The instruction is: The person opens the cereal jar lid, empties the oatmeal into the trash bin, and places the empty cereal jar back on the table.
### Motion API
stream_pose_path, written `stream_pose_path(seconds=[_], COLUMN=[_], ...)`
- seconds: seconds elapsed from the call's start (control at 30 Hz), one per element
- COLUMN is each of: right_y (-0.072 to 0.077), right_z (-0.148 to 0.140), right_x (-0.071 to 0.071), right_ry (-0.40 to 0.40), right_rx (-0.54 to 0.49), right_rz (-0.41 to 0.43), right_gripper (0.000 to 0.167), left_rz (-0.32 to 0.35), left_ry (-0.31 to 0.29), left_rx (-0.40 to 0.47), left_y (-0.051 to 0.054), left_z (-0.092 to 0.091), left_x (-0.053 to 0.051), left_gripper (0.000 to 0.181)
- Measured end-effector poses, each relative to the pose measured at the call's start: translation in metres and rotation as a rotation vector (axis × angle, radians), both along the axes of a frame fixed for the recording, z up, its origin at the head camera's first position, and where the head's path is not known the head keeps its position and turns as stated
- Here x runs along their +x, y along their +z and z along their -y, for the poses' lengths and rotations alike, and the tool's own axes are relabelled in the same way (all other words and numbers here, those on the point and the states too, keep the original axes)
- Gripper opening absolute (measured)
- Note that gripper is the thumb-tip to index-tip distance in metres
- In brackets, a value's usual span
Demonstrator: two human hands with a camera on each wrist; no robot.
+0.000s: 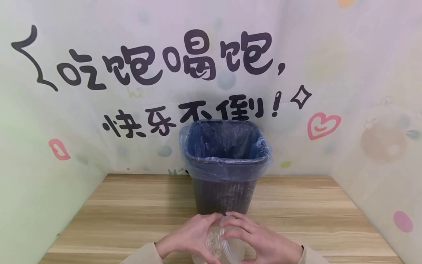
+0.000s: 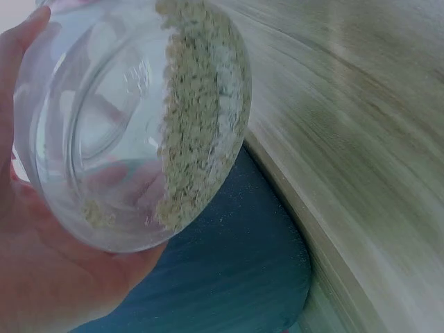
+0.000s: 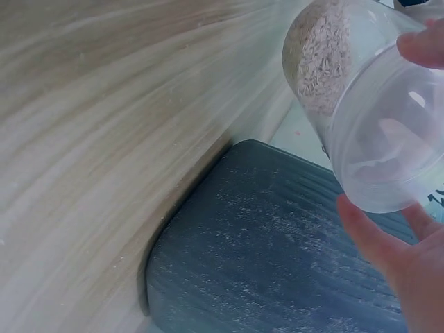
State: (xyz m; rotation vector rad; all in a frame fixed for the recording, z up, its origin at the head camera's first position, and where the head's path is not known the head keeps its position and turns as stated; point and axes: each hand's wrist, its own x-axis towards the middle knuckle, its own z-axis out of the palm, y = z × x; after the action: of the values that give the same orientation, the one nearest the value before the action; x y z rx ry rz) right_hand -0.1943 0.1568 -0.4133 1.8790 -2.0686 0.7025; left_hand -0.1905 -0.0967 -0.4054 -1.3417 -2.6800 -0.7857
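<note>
A clear jar (image 1: 213, 244), tipped on its side, is held between both hands above the wooden table, close to the front. Pale flakes that look like oats (image 2: 201, 118) lie along its lower side in the left wrist view. My left hand (image 1: 194, 234) grips the jar's body near its base, thumb on one side and fingers on the other. Curled round the translucent lid (image 3: 388, 139) at the other end is my right hand (image 1: 263, 240). The lid sits on the jar's mouth; whether it is screwed tight cannot be seen.
Just behind the jar stands a dark bin (image 1: 224, 194) with a blue plastic liner (image 1: 227, 170) folded over its rim. The wooden table (image 1: 138, 205) reaches back to a printed wall cloth (image 1: 158, 154), with more cloth at both sides.
</note>
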Motion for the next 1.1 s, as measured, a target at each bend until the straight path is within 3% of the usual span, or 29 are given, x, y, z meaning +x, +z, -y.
stream_pose_path(seconds=[0.13, 0.37, 0.53, 0.7, 0.8, 0.97, 1.1], right_y=[0.002, 0.004, 0.004, 0.0, -0.004, -0.013, -0.021], right_z=[0.001, 0.001, -0.005, -0.013, -0.017, -0.028, -0.039], right_x=[0.002, 0.004, 0.002, 0.002, 0.0, -0.01, -0.017], right_ry=[-0.005, -0.012, -0.015, -0.076, -0.115, -0.16, -0.211], right_rx=[0.011, 0.05, 0.05, 0.087, 0.117, 0.155, 0.203], right_rz=[0.01, -0.049, -0.031, 0.015, -0.005, -0.047, 0.009], right_gripper=[0.061, 0.055, 0.068, 0.073, 0.083, 0.095, 0.093], left_rz=[0.074, 0.21, 0.313, 0.275, 0.248, 0.23, 0.225], left_ry=[-0.047, -0.147, -0.097, -0.024, -0.001, 0.02, 0.028], left_rx=[0.01, 0.037, 0.079, 0.097, 0.115, 0.128, 0.145], left_y=[0.002, 0.003, 0.001, 0.002, 0.002, 0.001, 0.0], left_z=[0.003, 0.014, 0.029, 0.04, 0.045, 0.053, 0.058], left_x=[-0.004, -0.013, -0.017, -0.019, -0.02, -0.019, -0.017], left_gripper=[0.084, 0.078, 0.08, 0.085, 0.085, 0.087, 0.088])
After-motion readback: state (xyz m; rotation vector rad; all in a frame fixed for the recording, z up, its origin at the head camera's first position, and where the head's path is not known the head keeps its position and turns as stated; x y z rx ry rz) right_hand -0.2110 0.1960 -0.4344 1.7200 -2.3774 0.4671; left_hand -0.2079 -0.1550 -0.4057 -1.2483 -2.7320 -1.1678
